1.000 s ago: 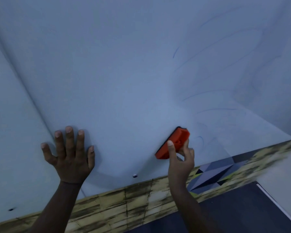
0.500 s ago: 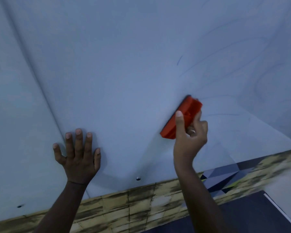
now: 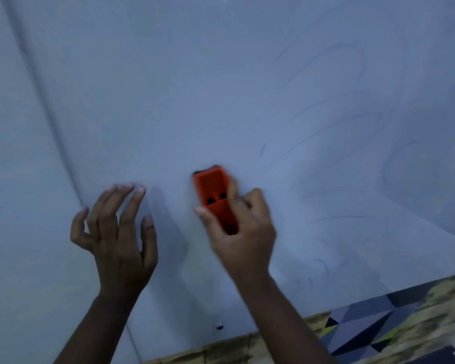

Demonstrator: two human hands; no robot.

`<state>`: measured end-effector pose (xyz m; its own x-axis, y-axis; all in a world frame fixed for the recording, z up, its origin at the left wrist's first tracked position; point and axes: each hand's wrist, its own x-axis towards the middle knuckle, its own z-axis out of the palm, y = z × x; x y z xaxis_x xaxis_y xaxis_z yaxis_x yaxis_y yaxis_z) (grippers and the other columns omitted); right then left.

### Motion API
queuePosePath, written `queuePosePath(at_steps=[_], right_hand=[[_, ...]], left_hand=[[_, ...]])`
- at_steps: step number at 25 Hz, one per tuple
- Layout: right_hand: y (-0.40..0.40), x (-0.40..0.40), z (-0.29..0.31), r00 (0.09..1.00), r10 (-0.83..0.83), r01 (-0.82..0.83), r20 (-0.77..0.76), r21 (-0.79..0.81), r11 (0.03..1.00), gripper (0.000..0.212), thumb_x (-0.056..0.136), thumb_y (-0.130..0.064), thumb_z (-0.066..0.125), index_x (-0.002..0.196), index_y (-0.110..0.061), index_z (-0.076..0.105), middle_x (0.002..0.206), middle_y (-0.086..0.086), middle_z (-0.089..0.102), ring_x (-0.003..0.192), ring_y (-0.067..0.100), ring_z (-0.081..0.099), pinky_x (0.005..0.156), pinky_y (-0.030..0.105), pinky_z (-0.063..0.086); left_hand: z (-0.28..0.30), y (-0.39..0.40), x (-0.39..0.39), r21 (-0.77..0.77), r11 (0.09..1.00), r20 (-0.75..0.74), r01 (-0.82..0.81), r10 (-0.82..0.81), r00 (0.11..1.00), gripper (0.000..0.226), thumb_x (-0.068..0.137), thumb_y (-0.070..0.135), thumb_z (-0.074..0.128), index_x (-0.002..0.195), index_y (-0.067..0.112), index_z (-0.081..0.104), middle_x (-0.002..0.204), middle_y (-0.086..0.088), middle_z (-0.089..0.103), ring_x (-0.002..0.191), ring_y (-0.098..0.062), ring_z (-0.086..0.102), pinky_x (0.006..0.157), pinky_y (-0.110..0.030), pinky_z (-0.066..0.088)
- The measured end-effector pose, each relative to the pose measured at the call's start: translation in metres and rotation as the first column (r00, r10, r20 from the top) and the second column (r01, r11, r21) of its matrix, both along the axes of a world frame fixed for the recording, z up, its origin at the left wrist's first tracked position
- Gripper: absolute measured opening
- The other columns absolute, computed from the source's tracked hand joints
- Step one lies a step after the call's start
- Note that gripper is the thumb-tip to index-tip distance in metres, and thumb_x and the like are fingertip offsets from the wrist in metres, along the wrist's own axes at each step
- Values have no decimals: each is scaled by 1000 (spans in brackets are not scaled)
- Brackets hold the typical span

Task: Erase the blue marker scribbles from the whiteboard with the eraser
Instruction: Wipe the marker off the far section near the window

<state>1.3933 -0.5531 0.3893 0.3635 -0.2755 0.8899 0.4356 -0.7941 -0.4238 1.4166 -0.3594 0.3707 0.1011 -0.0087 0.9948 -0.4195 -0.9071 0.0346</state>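
1. Two bare forearms enter from the bottom edge; no sleeves, cuffs or gloves show.
2. Left hand (image 3: pixel 118 237): bare, no ring, no band at the wrist, short pale fingernails.
3. Right hand (image 3: pixel 243 232): bare, wrist bare too; motion blur smears the fingers, so a ring cannot be made out.
4. No markings on either arm.
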Motion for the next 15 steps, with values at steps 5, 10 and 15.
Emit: queuePosePath(at_steps=[5, 10, 15], right_hand=[[-94, 14, -10, 978, -198, 136, 60, 532, 836, 64, 92, -62, 66, 129, -9, 71, 87, 5, 49, 69, 8, 52, 66, 44, 53], [-114, 17, 31, 990, -138, 87, 36, 618, 782, 38, 90, -60, 71, 107, -26, 76, 83, 1, 48, 67, 8, 50, 71, 44, 56], [-22, 12, 43, 992, -20, -3, 121, 185, 983, 60, 86, -51, 76, 129, -10, 72, 85, 1, 46, 71, 17, 51, 65, 26, 49]], left_hand=[[89, -6, 12, 50, 998, 111, -29, 24, 994, 50, 107, 22, 54, 154, 6, 50, 163, -19, 44, 157, -34, 33, 125, -51, 16], [98, -18, 30, 101, 979, -31, -179, 183, 983, 72, 112, 47, 44, 169, 11, 17, 175, -18, 9, 164, -35, 5, 127, -66, 5], [94, -19, 35, 100, 978, -26, -182, 185, 982, 71, 114, 49, 38, 170, 11, 16, 175, -17, 7, 164, -32, 0, 128, -64, 2]])
